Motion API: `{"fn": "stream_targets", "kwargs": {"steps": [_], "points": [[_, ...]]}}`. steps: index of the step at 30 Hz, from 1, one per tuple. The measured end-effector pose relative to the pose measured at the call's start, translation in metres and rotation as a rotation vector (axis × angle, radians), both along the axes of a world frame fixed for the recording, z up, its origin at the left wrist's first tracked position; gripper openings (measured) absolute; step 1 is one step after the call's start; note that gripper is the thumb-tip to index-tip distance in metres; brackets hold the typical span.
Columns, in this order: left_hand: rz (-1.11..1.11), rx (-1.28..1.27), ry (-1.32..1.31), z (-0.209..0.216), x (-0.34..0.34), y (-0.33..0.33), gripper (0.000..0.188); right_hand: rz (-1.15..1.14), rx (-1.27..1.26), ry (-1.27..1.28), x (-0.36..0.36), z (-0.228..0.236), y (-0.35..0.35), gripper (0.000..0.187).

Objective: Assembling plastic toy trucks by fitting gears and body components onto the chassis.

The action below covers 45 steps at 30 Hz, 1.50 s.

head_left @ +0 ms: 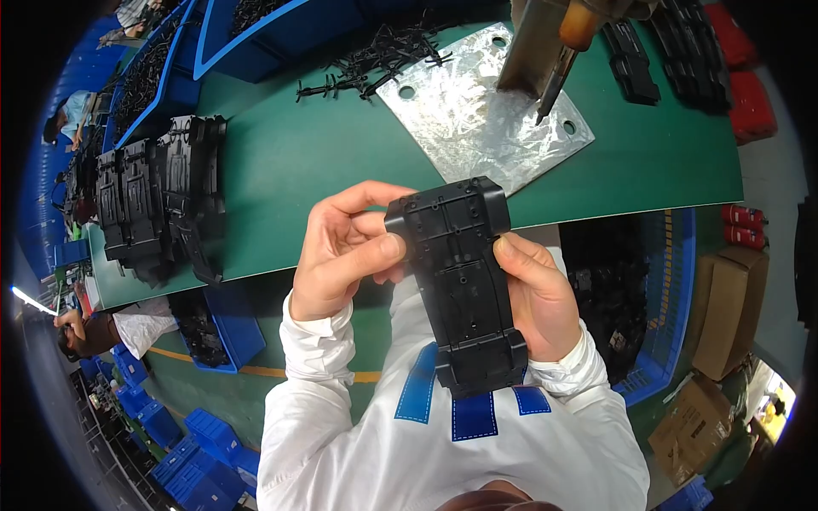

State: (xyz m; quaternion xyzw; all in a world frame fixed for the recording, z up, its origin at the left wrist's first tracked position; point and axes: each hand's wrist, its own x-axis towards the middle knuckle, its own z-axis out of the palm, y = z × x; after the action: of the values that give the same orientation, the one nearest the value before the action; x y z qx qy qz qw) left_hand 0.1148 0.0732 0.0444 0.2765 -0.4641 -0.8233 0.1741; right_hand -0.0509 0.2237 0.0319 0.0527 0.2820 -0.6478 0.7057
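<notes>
Both hands hold a long black moulded plastic part, broad at both ends and narrower in the middle, in front of my chest. My left hand pinches its upper left corner between thumb and fingers. On the other edge, my right hand grips it with the thumb along the side and the fingers mostly hidden behind. Beyond the part lies a shiny metal plate with round holes, on the green table. A pointed metal tool tip hangs over the plate.
Similar black parts stand stacked at left and far right. Thin black pieces lie loose near a blue bin. Below the table's right edge is a blue crate of black parts. Another person's arm shows at far left.
</notes>
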Motion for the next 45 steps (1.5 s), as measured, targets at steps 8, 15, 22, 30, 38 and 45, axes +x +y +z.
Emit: {"fn": "stream_targets", "kwargs": {"steps": [8,15,22,30,38,45], "points": [[-0.001,-0.001,0.007,0.0010,0.0004,0.0007,0.045,0.001,-0.042,-0.015,-0.0007,0.0014,0.0014,0.028],[0.004,0.000,-0.001,0.0016,0.0028,0.0050,0.045,0.007,-0.035,-0.006,0.0015,0.0016,0.0053,0.028],[0.005,0.008,0.010,0.0007,0.0025,0.0051,0.046,-0.002,-0.021,0.012,0.0018,0.0027,0.0054,0.027],[0.000,0.019,0.031,-0.0032,0.0008,0.0042,0.043,0.010,-0.015,-0.018,0.0010,0.0027,0.0045,0.027],[-0.003,0.014,-0.009,-0.0012,0.0008,0.0065,0.043,0.012,-0.014,-0.036,0.0031,0.0002,0.0061,0.032],[-0.011,0.024,-0.014,-0.0021,-0.0016,0.0070,0.043,0.010,-0.024,-0.027,0.0014,-0.0007,0.0078,0.034]]}}
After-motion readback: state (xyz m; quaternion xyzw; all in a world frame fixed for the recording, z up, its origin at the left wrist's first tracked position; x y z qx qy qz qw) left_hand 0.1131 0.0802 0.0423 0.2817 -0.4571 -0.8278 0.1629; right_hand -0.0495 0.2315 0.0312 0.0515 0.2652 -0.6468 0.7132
